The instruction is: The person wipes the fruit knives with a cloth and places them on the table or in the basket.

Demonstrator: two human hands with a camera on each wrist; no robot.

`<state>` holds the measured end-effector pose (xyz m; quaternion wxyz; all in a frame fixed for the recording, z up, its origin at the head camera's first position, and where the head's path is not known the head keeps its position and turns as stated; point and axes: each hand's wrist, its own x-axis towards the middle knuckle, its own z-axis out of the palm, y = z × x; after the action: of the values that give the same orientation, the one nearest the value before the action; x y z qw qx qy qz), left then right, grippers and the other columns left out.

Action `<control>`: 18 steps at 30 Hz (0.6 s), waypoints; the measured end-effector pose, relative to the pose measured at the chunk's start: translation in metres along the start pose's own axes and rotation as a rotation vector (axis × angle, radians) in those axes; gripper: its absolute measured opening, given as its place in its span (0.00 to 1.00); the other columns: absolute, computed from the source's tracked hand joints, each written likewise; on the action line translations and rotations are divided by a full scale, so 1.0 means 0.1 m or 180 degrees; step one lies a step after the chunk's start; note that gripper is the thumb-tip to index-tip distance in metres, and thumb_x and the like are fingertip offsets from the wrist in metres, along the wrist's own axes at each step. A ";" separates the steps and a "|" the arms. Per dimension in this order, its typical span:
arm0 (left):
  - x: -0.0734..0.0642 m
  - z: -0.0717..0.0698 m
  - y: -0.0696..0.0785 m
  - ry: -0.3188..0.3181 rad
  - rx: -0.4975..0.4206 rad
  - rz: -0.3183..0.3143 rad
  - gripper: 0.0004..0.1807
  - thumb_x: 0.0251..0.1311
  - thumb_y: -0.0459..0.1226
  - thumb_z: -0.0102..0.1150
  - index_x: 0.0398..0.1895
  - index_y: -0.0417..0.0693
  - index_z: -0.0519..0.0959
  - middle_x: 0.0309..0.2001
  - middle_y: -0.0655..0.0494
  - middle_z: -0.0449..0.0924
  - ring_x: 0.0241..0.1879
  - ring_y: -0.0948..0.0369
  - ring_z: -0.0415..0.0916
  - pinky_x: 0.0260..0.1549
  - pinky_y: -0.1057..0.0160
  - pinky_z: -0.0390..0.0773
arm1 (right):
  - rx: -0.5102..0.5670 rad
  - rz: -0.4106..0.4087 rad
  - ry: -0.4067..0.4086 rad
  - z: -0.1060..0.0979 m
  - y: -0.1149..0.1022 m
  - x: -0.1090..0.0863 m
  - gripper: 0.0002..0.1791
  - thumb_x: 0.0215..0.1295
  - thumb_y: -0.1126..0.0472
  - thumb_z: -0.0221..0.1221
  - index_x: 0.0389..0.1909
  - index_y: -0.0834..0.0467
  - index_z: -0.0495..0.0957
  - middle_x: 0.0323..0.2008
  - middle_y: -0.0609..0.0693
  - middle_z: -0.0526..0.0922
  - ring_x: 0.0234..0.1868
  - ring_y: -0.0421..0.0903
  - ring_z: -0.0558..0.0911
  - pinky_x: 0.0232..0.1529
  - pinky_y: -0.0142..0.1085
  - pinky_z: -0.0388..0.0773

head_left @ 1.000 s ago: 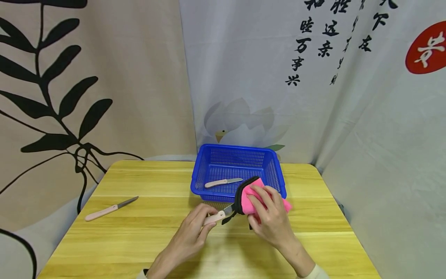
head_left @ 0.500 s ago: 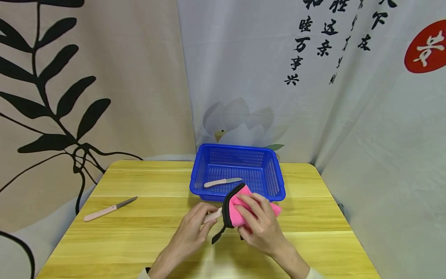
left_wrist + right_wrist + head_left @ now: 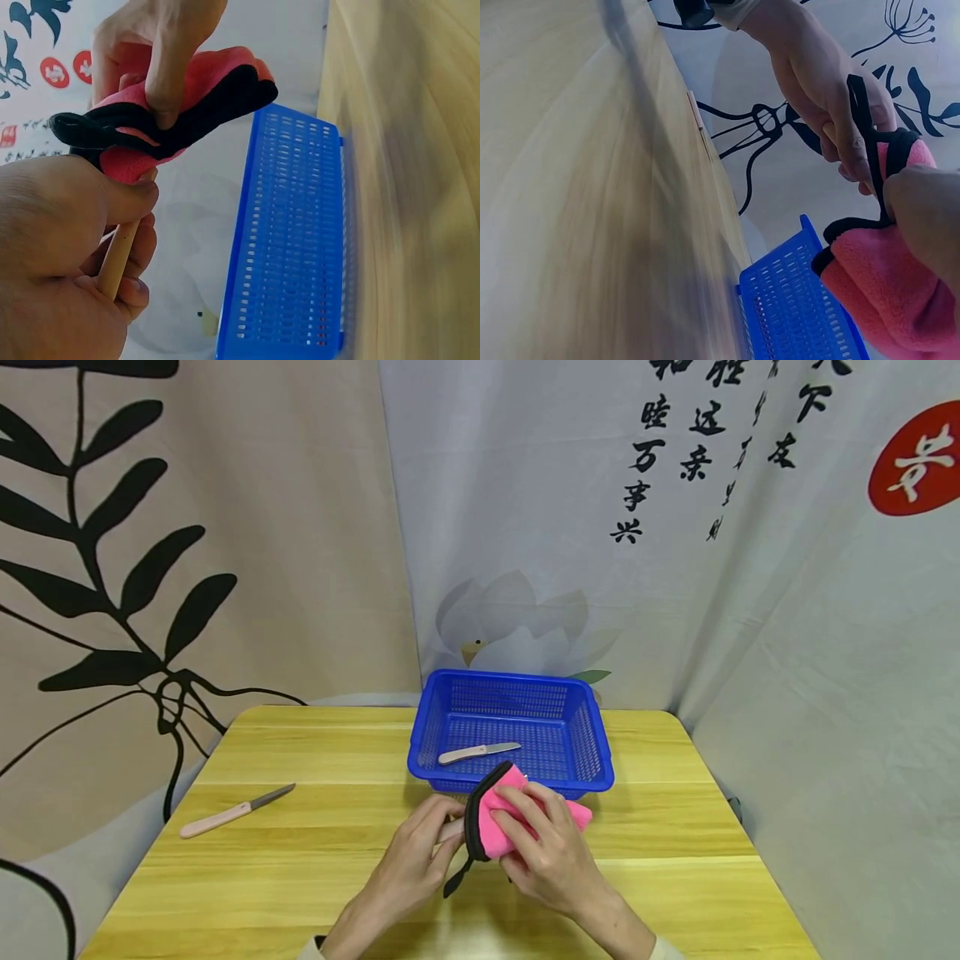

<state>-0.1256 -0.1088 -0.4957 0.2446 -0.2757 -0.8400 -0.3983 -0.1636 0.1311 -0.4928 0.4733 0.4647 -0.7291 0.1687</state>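
My left hand (image 3: 408, 856) grips the pale handle of a knife (image 3: 120, 259) just in front of the basket, above the table. A pink cloth (image 3: 491, 837) with black trim is folded around the knife's blade, which is hidden inside. From the right side, my right hand (image 3: 551, 864) pinches the cloth, thumb and fingers pressing it together over the blade. The trimmed edge lies right at the left fingertips, and a black strap (image 3: 456, 878) dangles from it. In the left wrist view, the right thumb (image 3: 166, 97) presses on the black edge.
Behind the hands stands a blue perforated basket (image 3: 517, 677), with one knife (image 3: 465, 754) lying in it. Another knife (image 3: 225, 818) lies on the wooden table (image 3: 300, 893) to the left, blade pointing away. A printed curtain (image 3: 315, 527) hangs beyond the table's far edge.
The right hand has slid the pink cloth left and slightly toward me along the knife, covering the blade that showed a second ago. The left hand has stayed almost in place.
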 end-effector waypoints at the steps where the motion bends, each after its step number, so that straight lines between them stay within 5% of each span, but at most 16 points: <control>1: 0.00 0.00 0.00 -0.0011 -0.0008 0.0004 0.17 0.67 0.21 0.72 0.51 0.47 0.83 0.50 0.58 0.86 0.51 0.61 0.85 0.51 0.61 0.89 | -0.0009 0.0021 -0.0005 0.00 0.01 0.00 0.26 0.50 0.62 0.63 0.53 0.60 0.90 0.62 0.62 0.89 0.59 0.65 0.84 0.61 0.52 0.82; 18: -0.03 -0.03 -0.01 -0.0057 0.0042 0.0043 0.14 0.68 0.25 0.73 0.53 0.43 0.83 0.50 0.56 0.86 0.47 0.65 0.82 0.47 0.62 0.88 | -0.0095 0.0266 -0.0034 -0.06 0.17 -0.04 0.23 0.56 0.62 0.60 0.52 0.61 0.90 0.63 0.62 0.89 0.59 0.67 0.82 0.64 0.54 0.77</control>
<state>-0.1236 -0.1122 -0.4968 0.2415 -0.2833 -0.8429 -0.3885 -0.1738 0.1462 -0.4901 0.4688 0.4276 -0.7528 0.1750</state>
